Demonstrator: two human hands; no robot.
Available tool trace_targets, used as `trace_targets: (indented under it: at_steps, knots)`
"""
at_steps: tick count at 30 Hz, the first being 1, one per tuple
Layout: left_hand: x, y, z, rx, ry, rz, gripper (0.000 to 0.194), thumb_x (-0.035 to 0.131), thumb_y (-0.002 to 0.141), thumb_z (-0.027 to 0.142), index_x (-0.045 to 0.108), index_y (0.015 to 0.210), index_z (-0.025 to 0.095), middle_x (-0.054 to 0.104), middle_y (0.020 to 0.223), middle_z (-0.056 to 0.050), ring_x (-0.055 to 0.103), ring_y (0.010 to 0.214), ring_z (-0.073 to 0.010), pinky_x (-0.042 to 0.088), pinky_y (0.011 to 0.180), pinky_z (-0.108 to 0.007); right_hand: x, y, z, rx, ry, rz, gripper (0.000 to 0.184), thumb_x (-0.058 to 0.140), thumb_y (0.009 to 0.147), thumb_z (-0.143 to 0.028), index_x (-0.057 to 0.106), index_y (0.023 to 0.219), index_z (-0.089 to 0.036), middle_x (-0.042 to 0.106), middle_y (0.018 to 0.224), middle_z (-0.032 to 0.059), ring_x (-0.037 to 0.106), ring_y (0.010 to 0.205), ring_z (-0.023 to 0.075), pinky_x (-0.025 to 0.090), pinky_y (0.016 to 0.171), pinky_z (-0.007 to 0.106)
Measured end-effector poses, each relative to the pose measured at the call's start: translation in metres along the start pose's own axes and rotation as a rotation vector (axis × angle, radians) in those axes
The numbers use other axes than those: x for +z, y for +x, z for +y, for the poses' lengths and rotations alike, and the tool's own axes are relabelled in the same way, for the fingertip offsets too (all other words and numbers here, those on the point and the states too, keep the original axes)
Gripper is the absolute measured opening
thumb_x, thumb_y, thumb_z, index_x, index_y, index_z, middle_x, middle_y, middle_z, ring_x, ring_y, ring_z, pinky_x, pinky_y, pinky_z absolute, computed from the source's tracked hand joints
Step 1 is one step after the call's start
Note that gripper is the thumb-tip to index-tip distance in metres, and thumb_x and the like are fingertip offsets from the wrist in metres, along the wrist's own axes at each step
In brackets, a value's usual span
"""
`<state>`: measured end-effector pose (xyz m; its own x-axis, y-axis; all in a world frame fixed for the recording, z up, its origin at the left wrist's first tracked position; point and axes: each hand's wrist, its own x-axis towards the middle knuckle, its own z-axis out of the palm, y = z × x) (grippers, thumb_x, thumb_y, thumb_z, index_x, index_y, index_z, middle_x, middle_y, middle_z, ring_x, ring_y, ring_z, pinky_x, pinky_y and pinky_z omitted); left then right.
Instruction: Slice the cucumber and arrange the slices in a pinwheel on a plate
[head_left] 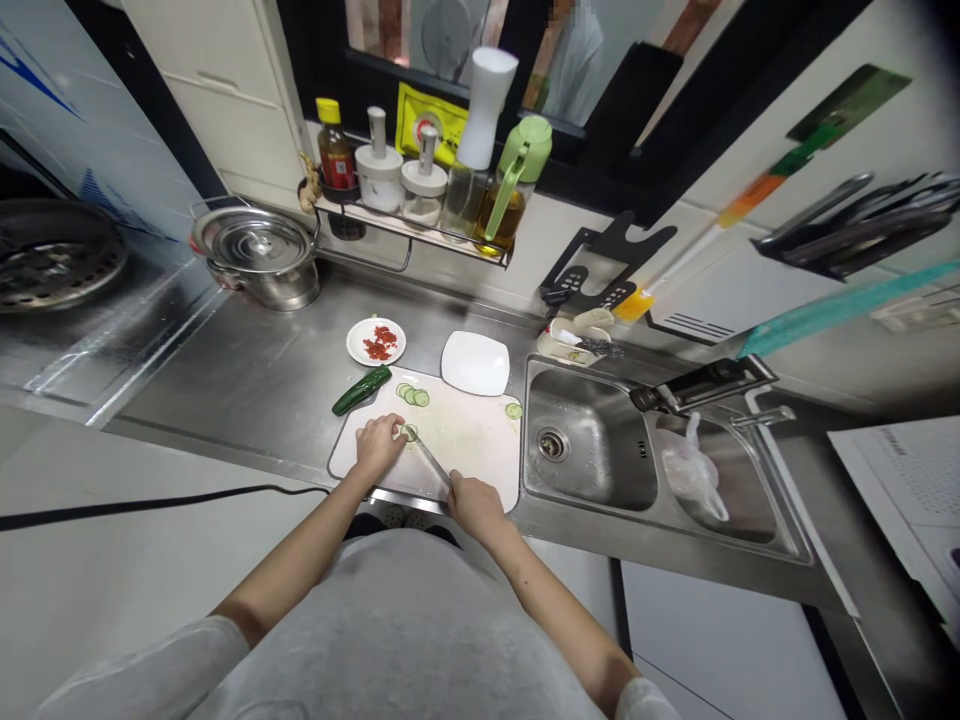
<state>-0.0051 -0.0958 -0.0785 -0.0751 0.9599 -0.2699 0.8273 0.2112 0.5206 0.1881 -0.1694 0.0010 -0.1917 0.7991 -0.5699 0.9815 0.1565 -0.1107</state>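
From the left, a lidded steel pot [259, 262] stands toward the back edge of the bench [225, 375]. A dark-green cucumber [362, 390] lies across the left edge of the cutting board [472, 455], near its far left corner, probably parked there to leave the middle free. Just behind that corner sits a small plate [355, 345] of chopped red pieces [380, 343], kept apart from the green. Over the board's left half, the left hand [380, 447] has its fingers bent beside a small cucumber piece [409, 433], seemingly to steady it; whether they pinch it I cannot tell. Overlapping slices [412, 395] lie toward the far edge, clear of the blade. The right hand [476, 505], near the near edge, has its fingers wrapped around the handle of a knife [433, 462], whose tip reaches the piece. A white dish [475, 363] sits at the far edge, within easy reach, and more slices [514, 410] rest near the far right corner, beside the sink [592, 432].
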Motion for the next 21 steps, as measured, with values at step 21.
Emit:
trace_targets:
  at_steps: [21]
  knots:
    - [0.001, 0.001, 0.005, 0.01, 0.01, 0.007, 0.022, 0.055, 0.079, 0.03, 0.062, 0.1, 0.025, 0.068, 0.092, -0.005, 0.056, 0.1, -0.0264, 0.034, 0.086, -0.039, 0.01, -0.02, 0.037, 0.147, 0.087, 0.08, 0.027, 0.034, 0.097, -0.034, 0.054, 0.11, -0.021, 0.07, 0.096, 0.0086, 0.065, 0.091, 0.0203, 0.034, 0.067, 0.026]
